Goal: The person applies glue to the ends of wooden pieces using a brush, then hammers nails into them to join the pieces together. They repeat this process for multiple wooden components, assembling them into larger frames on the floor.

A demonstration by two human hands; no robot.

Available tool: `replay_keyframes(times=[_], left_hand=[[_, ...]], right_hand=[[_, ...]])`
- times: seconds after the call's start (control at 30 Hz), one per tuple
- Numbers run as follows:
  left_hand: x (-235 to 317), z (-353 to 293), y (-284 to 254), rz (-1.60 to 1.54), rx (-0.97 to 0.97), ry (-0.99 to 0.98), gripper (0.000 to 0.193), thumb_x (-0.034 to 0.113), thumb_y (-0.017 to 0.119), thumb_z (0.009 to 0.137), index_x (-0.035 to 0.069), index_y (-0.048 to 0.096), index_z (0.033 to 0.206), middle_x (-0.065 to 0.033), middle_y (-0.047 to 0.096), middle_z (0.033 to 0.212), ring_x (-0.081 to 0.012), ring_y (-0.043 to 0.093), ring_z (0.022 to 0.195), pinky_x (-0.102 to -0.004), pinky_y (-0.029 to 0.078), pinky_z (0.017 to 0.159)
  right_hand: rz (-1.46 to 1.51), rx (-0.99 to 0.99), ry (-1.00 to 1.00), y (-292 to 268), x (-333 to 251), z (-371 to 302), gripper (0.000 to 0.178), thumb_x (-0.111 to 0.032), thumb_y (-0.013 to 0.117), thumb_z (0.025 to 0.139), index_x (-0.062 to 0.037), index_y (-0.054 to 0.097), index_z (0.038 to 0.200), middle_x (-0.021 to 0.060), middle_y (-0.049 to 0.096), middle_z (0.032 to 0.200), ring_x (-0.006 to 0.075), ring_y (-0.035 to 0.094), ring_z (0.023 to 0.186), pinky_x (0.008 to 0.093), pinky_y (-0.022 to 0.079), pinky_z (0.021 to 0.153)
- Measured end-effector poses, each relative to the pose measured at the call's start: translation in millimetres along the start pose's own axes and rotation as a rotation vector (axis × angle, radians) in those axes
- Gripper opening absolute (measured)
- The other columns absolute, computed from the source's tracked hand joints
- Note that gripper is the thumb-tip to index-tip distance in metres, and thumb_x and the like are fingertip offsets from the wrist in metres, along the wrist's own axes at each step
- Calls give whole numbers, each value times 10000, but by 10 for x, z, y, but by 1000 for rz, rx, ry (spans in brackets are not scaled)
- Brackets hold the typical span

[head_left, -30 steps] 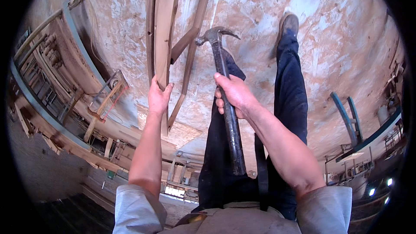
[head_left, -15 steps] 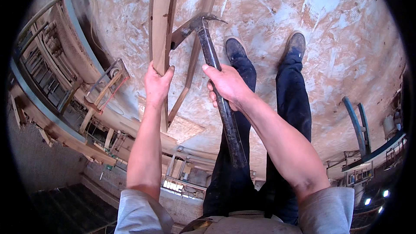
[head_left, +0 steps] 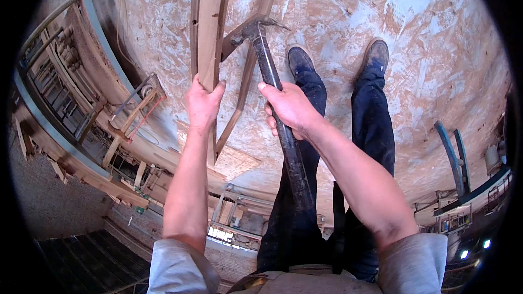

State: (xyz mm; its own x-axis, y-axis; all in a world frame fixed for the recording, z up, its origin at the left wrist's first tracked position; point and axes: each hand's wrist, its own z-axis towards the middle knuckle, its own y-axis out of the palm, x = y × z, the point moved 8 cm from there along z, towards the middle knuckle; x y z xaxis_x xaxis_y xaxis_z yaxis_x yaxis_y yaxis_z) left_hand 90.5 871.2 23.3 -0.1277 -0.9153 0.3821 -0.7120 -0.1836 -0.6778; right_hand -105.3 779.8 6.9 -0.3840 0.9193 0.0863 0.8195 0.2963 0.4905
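Note:
My left hand is closed round the lower part of a wooden frame piece, its thumb along the right side. The piece is pale brown and runs up out of the top of the view. My right hand grips the middle of a claw hammer's dark, worn handle. The hammer head is up beside the wood, its striking face at the right edge and its claw pointing right. I cannot tell whether the face touches the wood. A second wooden bar slants behind the hammer head.
Below lies a floor smeared with white, with my shoes on it. To the left stands a blue-edged rack with wooden parts and a small wooden stand. At right is a blue frame. A pale board lies beyond my left forearm.
The whole view has shifted slightly to the right. Both hands keep their grips, and the hammer stays almost in the same place beside the wood.

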Motion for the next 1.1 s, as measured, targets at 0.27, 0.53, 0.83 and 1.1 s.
replay_keyframes(times=[0.27, 0.53, 0.83, 1.1], left_hand=[[-188, -5, 76, -13, -11, -73, 392, 183, 719, 795, 7, 569, 1111, -111, 684, 959, -186, 645, 876, -322, 500, 812], [72, -11, 16, 223, -39, 14, 581, 292, 716, 779, -3, 534, 1245, -207, 664, 1117, -331, 641, 1053, -395, 495, 909], [-595, -398, -67, 453, -173, 23, 773, 379, 738, 800, 2, 382, 1374, -227, 639, 1138, -362, 614, 1079, -411, 479, 932], [-1968, -1077, -423, 526, -117, -145, 639, 361, 660, 854, 19, 457, 1354, -240, 600, 1224, -379, 573, 1146, -434, 454, 979]], right_hand=[[41, 17, 19, -59, -13, -18, 282, -332, 543, 958, -66, 459, 919, 15, 464, 641, 118, 467, 442, 294, 428, 372], [7, 50, -28, -58, 144, -207, 304, -350, 554, 957, -64, 455, 934, 12, 483, 674, 108, 488, 474, 290, 448, 389], [84, 118, 27, -366, 647, -589, 277, -355, 520, 979, -111, 422, 890, 10, 469, 637, 115, 475, 460, 289, 431, 393], [-135, 135, 70, -540, 1327, -724, 283, -357, 524, 975, -98, 427, 912, 18, 476, 655, 119, 479, 450, 288, 429, 377]])
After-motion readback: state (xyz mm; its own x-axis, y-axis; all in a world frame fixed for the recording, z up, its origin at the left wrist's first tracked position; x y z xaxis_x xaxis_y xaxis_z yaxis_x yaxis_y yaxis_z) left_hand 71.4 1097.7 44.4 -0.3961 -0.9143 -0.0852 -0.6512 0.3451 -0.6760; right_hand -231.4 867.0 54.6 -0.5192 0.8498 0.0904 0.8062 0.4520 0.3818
